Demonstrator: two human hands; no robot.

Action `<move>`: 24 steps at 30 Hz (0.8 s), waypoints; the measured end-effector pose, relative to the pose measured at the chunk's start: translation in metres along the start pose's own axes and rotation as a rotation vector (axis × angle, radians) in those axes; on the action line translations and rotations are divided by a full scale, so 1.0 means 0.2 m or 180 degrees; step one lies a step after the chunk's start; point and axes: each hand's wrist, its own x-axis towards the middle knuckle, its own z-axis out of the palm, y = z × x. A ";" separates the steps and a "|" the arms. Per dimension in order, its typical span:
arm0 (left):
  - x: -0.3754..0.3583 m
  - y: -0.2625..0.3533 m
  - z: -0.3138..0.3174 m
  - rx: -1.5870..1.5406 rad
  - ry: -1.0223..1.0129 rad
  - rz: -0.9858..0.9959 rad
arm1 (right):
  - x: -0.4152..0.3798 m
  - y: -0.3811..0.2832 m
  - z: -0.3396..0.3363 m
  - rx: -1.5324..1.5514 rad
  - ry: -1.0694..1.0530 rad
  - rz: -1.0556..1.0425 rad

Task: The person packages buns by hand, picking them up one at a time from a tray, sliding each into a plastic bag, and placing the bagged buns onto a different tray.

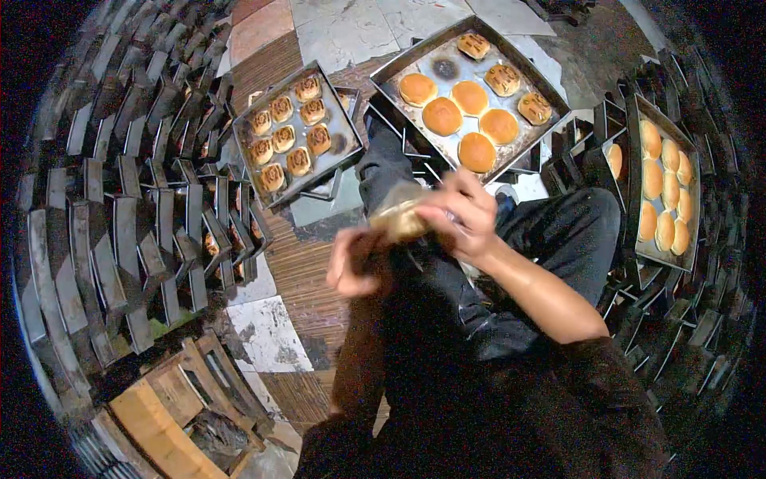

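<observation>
Above my lap, a pale bun [403, 221] is blurred by motion between my two hands. My right hand [467, 214] pinches its right side. My left hand [355, 259] is at its lower left, smeared by motion, so its grip is unclear. Just beyond my hands lies a metal tray [511, 72] with several plain golden buns [443, 116] and a few dark-marked buns [535, 108]. To its left, a smaller tray [338, 120] holds several buns with dark swirled marks [299, 161].
A tray [696, 184] of golden buns rests on the right stack. Many dark metal trays [128, 215] are stacked along the left, and more at the right. A wooden frame [159, 415] lies at lower left. My bent leg [574, 231] is near the large tray.
</observation>
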 end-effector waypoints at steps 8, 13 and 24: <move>0.01 0.20 -0.41 0.0897 -0.0732 -0.3078 | -0.30 -0.07 0.08 -0.0085 0.0353 0.2724; -0.13 0.46 -0.40 0.2174 -0.1600 -0.1242 | -0.64 -0.19 -0.01 -0.0048 -0.0469 0.3124; 0.39 0.19 0.07 0.1256 -0.0692 -0.2995 | 0.04 0.13 -0.04 0.1048 -0.1859 0.2033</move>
